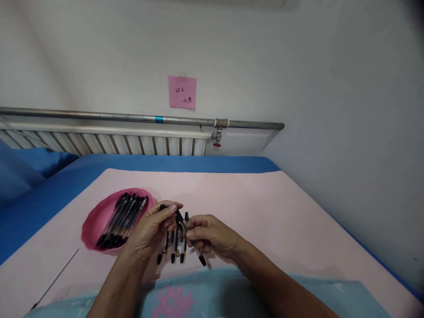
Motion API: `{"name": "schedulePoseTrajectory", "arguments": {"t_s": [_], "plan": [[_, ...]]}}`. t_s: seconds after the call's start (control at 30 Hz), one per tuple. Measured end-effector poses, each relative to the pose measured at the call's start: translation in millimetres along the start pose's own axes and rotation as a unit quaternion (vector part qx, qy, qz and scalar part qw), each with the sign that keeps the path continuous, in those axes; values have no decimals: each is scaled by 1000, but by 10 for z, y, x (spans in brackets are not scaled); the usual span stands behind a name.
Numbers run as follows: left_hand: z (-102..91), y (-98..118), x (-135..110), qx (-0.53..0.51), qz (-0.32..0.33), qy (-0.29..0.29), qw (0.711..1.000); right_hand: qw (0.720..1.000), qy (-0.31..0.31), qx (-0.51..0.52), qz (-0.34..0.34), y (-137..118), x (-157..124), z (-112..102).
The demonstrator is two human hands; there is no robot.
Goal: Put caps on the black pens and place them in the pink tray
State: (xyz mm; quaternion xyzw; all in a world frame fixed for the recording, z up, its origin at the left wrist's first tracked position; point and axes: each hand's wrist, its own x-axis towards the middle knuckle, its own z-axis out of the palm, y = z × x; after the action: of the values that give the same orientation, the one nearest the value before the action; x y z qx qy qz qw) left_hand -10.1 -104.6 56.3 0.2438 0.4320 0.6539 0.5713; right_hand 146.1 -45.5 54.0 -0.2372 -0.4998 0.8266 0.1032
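Observation:
Between my hands is a pen (194, 245) with a clear barrel and black ends, tilted down to the right. My right hand (206, 234) pinches its barrel. My left hand (158, 223) has its thumb and fingers closed at the upper end, on the black pen cap (179, 215). Another black tip shows behind my left thumb; what it belongs to is hidden. Below and behind my hands, several similar pens (173, 252) lie side by side on the pink cover, partly covered by my fingers. Small dark and silvery pieces (191, 250) lie among them.
A pink bowl (88, 223) holding several black-capped pens (121, 221) stands left of my hands. Farther left lies a thin white stick (57, 278). Light-blue cloth (212, 287) borders the near edge. A radiator (132, 142), a pipe (115, 115) and a pink note (182, 92) are at the wall.

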Motion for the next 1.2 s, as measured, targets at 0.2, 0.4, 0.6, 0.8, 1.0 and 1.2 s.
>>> {"name": "schedulePoseTrajectory", "arguments": {"t_s": [0.2, 0.4, 0.6, 0.8, 1.0, 1.2], "plan": [[-20, -7, 28, -30, 5, 21, 999, 997, 43, -47, -38, 25, 34, 8], [-35, 27, 20, -29, 20, 31, 999, 996, 63, -53, -41, 4, 37, 24], [-38, 31, 13, -28, 19, 29, 999, 1000, 26, 3, -14, 19, 36, 75], [-48, 35, 14, -34, 31, 35, 998, 988, 123, -63, -74, 25, 50, 82], [-74, 38, 11, -20, 39, 36, 998, 997, 38, 36, 58, -53, 10, 88], [-90, 60, 52, -53, 75, 73, 993, 985, 143, -72, -58, 14, 41, 66]]}}
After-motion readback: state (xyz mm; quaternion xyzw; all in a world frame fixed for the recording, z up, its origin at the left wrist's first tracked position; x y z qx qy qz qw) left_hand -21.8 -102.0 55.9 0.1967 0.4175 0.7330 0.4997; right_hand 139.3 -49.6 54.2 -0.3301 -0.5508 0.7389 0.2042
